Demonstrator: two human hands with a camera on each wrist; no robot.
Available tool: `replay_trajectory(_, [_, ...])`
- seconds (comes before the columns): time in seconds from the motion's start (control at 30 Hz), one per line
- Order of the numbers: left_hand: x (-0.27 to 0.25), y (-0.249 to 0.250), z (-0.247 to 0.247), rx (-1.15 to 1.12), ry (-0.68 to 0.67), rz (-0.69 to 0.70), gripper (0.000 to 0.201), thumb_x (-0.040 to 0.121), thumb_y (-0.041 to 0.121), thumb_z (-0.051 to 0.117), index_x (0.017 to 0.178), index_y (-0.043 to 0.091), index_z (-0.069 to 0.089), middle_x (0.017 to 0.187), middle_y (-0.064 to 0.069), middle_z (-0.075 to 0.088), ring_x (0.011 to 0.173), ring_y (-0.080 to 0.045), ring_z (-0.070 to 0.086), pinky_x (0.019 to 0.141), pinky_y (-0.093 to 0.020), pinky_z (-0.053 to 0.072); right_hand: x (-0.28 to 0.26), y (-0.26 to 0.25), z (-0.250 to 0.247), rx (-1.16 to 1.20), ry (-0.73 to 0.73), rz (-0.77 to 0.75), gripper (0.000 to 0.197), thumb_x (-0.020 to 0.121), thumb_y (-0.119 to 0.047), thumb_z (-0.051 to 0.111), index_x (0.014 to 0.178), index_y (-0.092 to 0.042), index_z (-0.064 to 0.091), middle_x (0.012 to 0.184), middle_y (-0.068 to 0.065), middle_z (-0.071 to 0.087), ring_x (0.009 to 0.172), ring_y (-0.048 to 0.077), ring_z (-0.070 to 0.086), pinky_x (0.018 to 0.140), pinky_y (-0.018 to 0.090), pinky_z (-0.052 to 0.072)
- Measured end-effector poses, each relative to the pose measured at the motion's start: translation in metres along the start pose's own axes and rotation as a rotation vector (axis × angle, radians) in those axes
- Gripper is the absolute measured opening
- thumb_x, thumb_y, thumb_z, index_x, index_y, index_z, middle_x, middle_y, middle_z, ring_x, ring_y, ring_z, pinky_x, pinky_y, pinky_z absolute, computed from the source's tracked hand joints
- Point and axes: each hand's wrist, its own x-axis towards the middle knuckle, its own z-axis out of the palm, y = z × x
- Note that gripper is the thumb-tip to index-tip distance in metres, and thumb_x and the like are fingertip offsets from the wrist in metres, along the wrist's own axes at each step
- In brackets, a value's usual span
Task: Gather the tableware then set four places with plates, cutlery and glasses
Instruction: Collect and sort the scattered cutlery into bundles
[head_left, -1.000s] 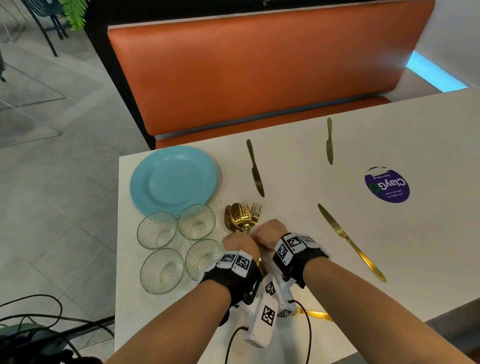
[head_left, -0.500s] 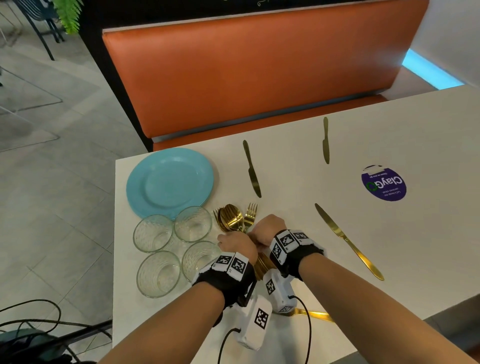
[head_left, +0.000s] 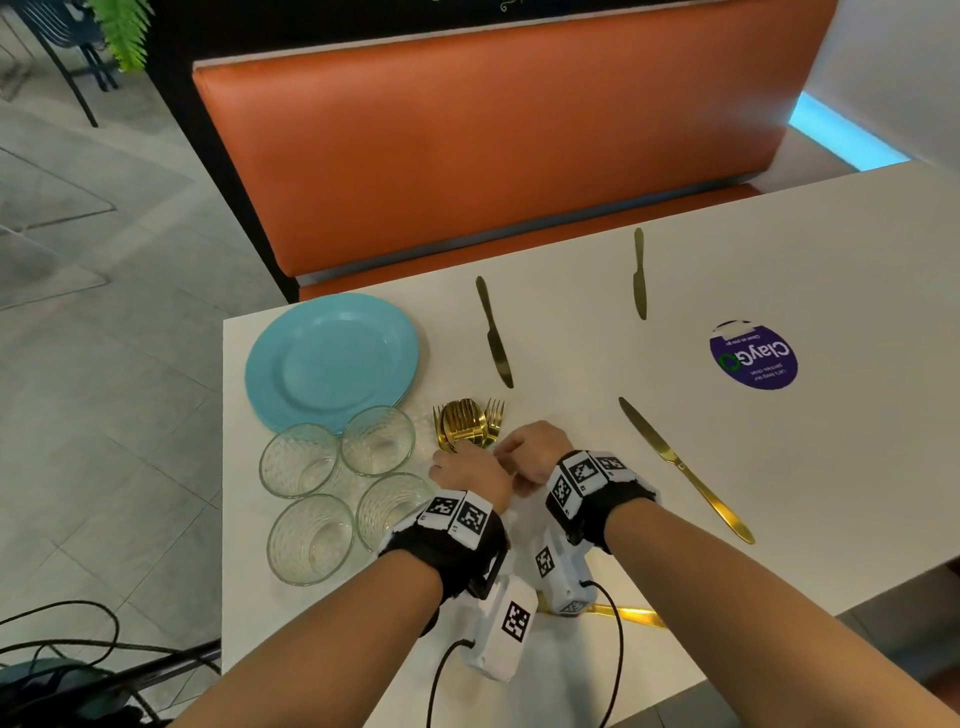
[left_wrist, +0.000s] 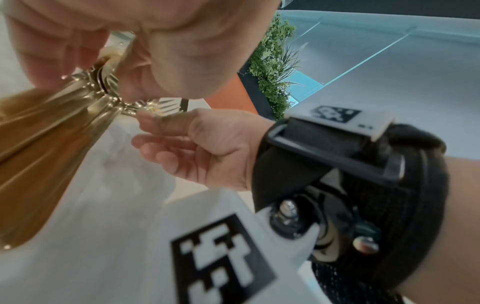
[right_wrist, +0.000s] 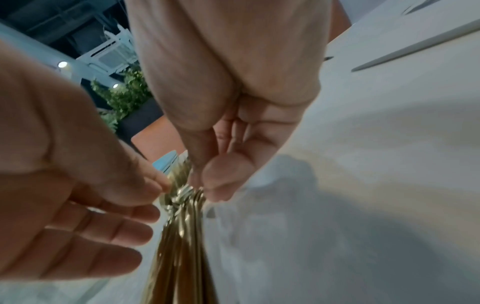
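Plainly the risk sits in the bundle (head_left: 467, 427) of gold forks and spoons, lying on the white surface (head_left: 779, 467) just right of the four glasses (head_left: 337, 483) and below the blue plates (head_left: 332, 358). The left hand (head_left: 470, 473) pinches the bundle at its necks, thumb and fingers curled round it. The right hand (head_left: 535, 452) has its fingertips pinched at the same spot, seemingly picking one piece loose, though which piece cannot be told. If that piece drags its neighbours, the nested heads could splay and slide, and a stray handle might knock the nearest glass. A loose left pinch would let the whole lot fan out. Three knives (head_left: 493, 332) lie apart farther up the surface, safely out of reach.
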Motion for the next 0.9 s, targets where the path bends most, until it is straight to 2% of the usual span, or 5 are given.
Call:
replay_trajectory(0.17, [-0.011,0.01,-0.005,-0.054,0.015,0.034,0.042,0.096,0.019,0.045,0.136,0.008,0.037,0.141,-0.015,0.037,0.13,-0.026,0.037,0.106,-0.03,0.031,-0.011,0.018,-0.019,0.044,0.037,0.046,0.019,0.084,-0.01,0.068,0.103,-0.013,0.068,0.074,0.0,0.063,0.056,0.012,0.057,0.052,0.019,0.05])
replay_trajectory(0.3, [-0.026,0.012,-0.004,-0.08,0.021,0.219,0.046,0.094,0.012,0.043,0.138,0.01,0.035,0.143,-0.016,0.036,0.133,-0.029,0.034,0.109,-0.033,0.029,-0.033,0.043,-0.029,-0.1,0.044,0.068,0.02,0.08,-0.015,0.073,0.1,-0.012,0.069,0.084,0.004,0.063,0.06,0.013,0.055,0.052,0.018,0.047])
replay_trajectory(0.43, [-0.036,0.007,0.008,-0.135,-0.041,0.364,0.048,0.091,0.009,0.042,0.138,0.014,0.038,0.142,-0.013,0.036,0.13,-0.027,0.038,0.104,-0.029,0.035,-0.062,0.072,-0.025,-0.249,-0.05,0.061,0.03,0.072,-0.014,0.08,0.101,-0.008,0.071,0.072,-0.004,0.058,0.059,0.008,0.051,0.045,0.012,0.041])
replay_trajectory(0.53, [-0.048,0.003,0.015,-0.133,-0.092,0.411,0.046,0.091,0.011,0.04,0.137,0.014,0.039,0.138,-0.013,0.039,0.126,-0.025,0.041,0.102,-0.027,0.037,-0.076,0.093,-0.014,-0.327,-0.079,0.041,0.035,0.066,-0.016,0.084,0.099,-0.01,0.073,0.083,-0.004,0.063,0.074,0.01,0.056,0.055,0.012,0.043])
replay_trajectory(0.9, [-0.074,-0.012,0.018,-0.059,-0.079,0.473,0.043,0.096,0.014,0.041,0.139,0.01,0.037,0.14,-0.012,0.035,0.128,-0.027,0.041,0.106,-0.027,0.035,-0.105,0.127,0.003,-0.488,0.023,-0.054,0.02,0.078,-0.014,0.073,0.098,-0.01,0.075,0.099,0.007,0.073,0.077,0.013,0.056,0.067,0.02,0.046])
